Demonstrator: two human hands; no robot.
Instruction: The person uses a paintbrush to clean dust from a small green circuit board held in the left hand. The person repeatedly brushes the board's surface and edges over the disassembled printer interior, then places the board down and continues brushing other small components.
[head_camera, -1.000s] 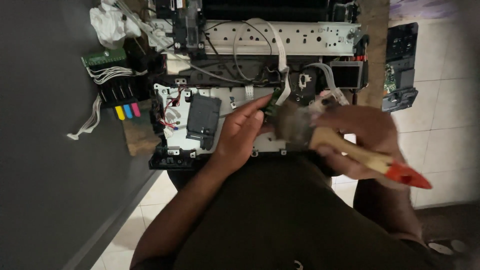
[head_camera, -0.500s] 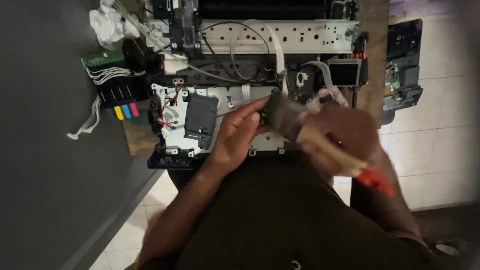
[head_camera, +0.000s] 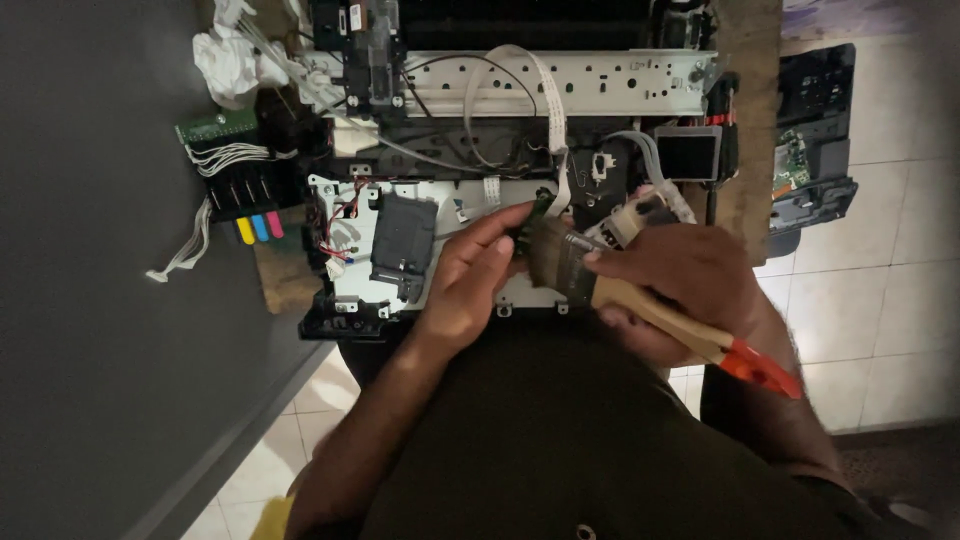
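1. Nearest you, your right hand (head_camera: 690, 285) is clenched around a paintbrush (head_camera: 640, 300). Its long axis runs diagonally, with the orange handle tip low and right, toward your body, and the bristles up and left, toward the opened printer chassis (head_camera: 500, 180).
2. Your left hand (head_camera: 475, 280) rests on the near edge of the chassis. Its fingers pinch a small green circuit board (head_camera: 540, 215) just beside the bristles. How firm that grip is cannot be told.
3. The board lies up and left of your right hand and touches your left fingertips, so your left hand is the nearer. The bristles meet it from the right.
4. Just left of your left hand, a black module (head_camera: 402, 240) sits on the chassis plate.
5. Beyond the board, a white ribbon cable (head_camera: 545, 100) loops over the chassis's metal rail.
6. Far left of the chassis lie coloured ink tubes (head_camera: 255, 225) and crumpled paper (head_camera: 230, 60).
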